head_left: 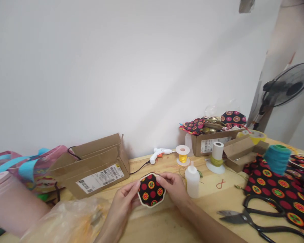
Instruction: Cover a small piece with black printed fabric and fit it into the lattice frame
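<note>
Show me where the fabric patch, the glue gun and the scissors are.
fabric patch (pixel 151 190), head view, middle of the printed cloth
glue gun (pixel 159 154), head view, white body
scissors (pixel 245 217), head view, the pivot

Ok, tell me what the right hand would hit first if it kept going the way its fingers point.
Probably the left hand: the right hand points left across the fabric patch both hold. Beyond that, the cardboard box, though depth is unclear.
</note>
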`<state>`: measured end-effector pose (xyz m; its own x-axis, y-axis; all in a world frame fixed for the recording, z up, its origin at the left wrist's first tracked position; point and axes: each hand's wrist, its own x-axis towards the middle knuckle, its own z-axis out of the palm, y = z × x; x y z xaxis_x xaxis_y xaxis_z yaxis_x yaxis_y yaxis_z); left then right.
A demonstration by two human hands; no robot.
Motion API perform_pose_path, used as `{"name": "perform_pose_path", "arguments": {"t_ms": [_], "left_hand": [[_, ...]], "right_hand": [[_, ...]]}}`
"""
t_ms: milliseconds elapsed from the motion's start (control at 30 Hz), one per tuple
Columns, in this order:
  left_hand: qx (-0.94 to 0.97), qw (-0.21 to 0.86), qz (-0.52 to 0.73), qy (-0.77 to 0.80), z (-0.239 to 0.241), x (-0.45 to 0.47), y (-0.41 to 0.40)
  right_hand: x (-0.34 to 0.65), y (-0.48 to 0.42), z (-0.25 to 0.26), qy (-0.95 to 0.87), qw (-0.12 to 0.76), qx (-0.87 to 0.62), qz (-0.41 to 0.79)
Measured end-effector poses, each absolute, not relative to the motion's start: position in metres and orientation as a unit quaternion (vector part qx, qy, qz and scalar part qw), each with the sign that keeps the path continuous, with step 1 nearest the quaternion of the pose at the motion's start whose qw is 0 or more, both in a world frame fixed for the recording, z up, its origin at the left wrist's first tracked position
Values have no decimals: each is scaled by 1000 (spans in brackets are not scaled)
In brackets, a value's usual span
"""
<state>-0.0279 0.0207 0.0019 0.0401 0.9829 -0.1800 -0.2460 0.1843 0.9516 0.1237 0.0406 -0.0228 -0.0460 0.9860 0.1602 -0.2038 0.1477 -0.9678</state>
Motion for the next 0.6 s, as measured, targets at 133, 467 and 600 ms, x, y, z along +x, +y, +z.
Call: {"name": "perform_pose_path", "arguments": {"t_ms": [133,467,600], "left_hand": [[394,662,464,438,2,-28,18],[483,554,486,473,-18,-20,22],[418,587,527,450,-9,-22,19]], "right_hand": [[125,41,-19,-475,582,-400,524],[119,31,-21,-534,534,-379,534],[122,32,-23,-529,538,-334,565]]}}
